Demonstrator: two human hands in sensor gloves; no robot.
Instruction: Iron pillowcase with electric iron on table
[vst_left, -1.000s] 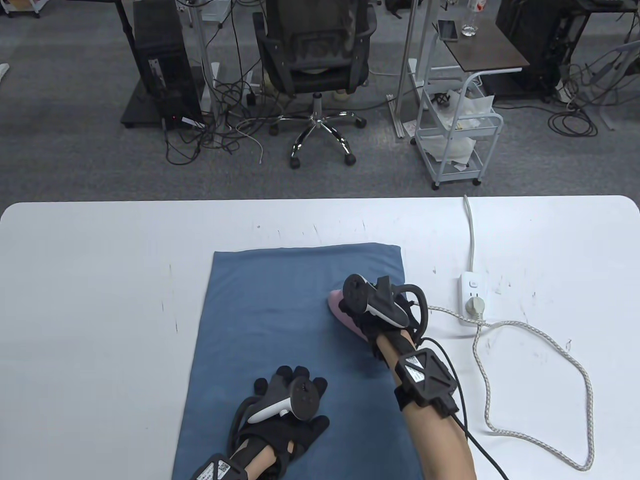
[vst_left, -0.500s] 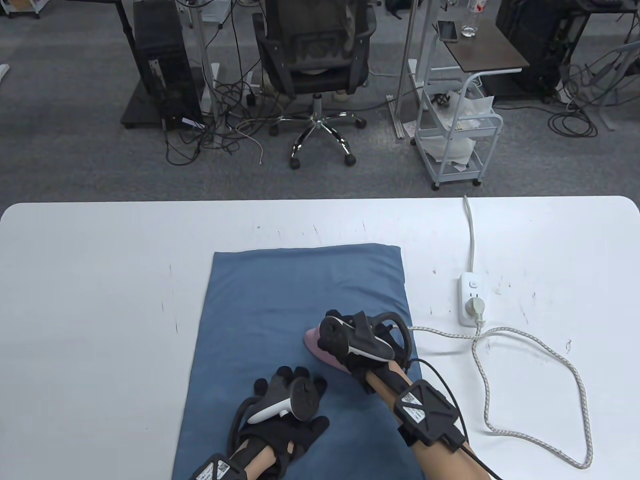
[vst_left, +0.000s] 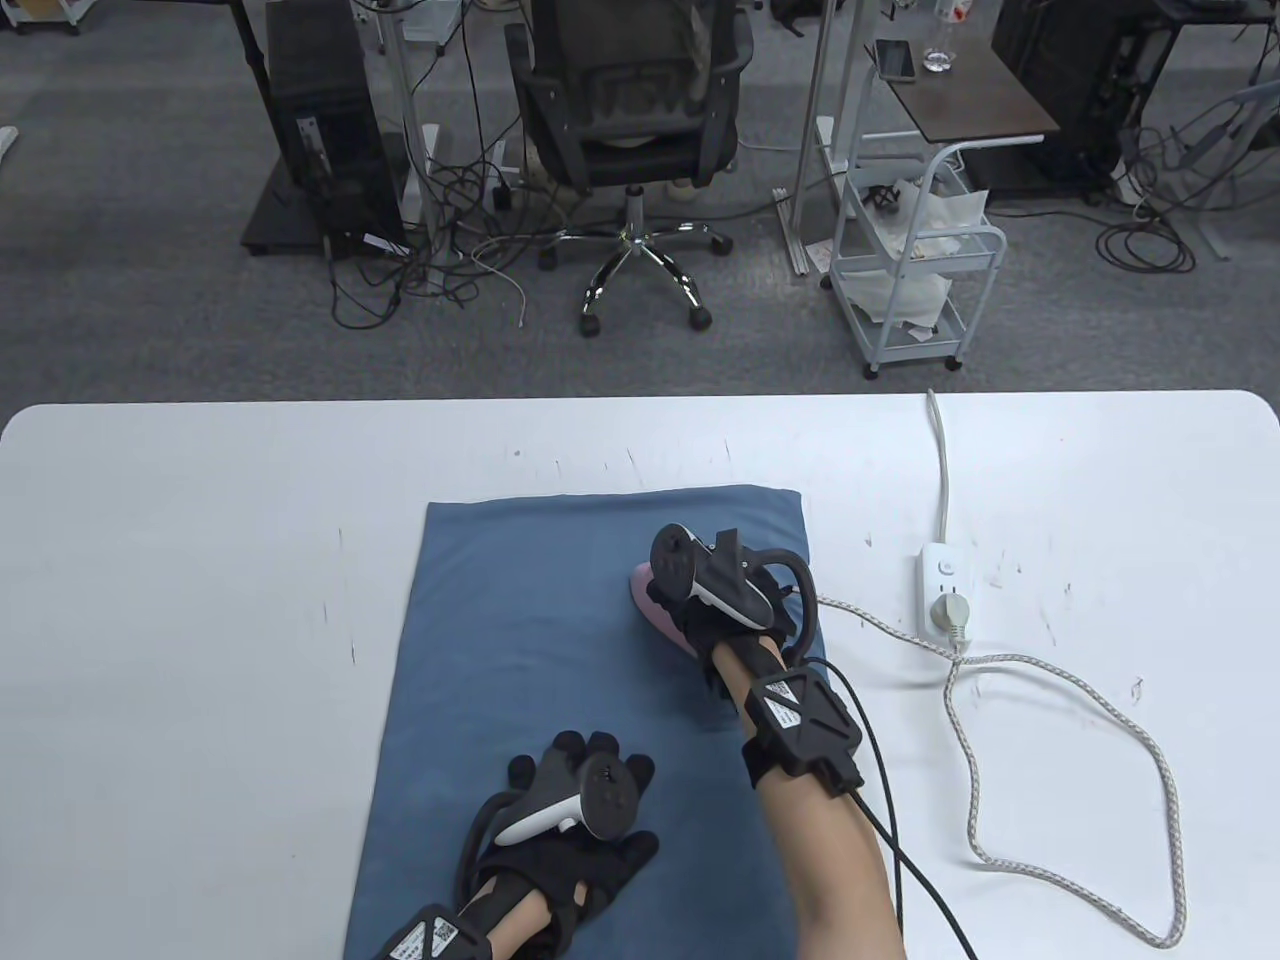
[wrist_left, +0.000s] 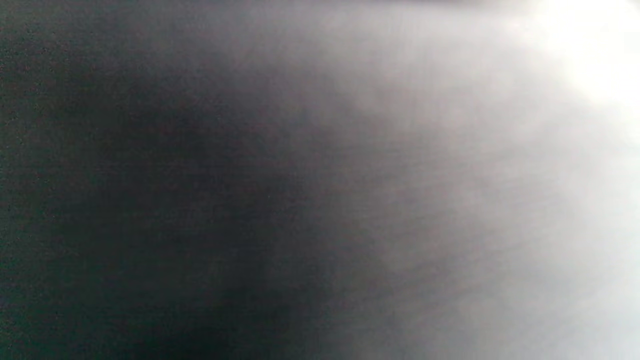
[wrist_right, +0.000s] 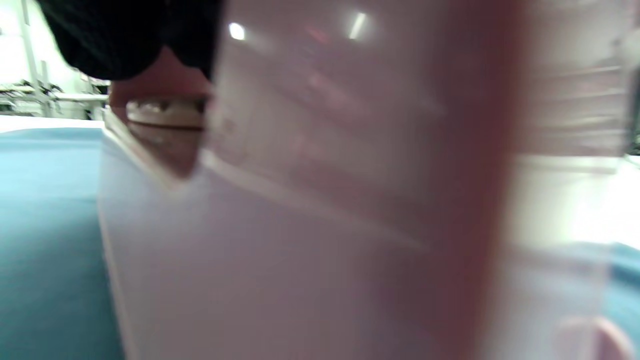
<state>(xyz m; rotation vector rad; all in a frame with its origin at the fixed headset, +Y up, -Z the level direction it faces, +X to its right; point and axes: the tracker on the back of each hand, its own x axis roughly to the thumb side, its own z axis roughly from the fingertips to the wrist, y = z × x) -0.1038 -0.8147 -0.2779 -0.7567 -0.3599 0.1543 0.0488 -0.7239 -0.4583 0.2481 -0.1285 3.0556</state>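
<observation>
A blue pillowcase (vst_left: 540, 620) lies flat on the white table (vst_left: 180, 560). My right hand (vst_left: 700, 600) grips the handle of a pink electric iron (vst_left: 650, 597), which rests on the right half of the pillowcase. The iron fills the right wrist view (wrist_right: 310, 200), with blue cloth (wrist_right: 45, 225) beside it. My left hand (vst_left: 580, 810) rests flat, fingers spread, on the near part of the pillowcase. The left wrist view is a dark blur and shows nothing clear.
A white power strip (vst_left: 944, 590) lies to the right of the pillowcase with the iron's plug in it. The braided cord (vst_left: 1060, 690) loops across the right side of the table. An office chair (vst_left: 630, 130) and a white cart (vst_left: 915, 260) stand beyond the far edge.
My right hand first drew the iron toward me and left, then pushed it away to the far right part of the pillowcase. The cord shifted with it. My left hand stayed still.
</observation>
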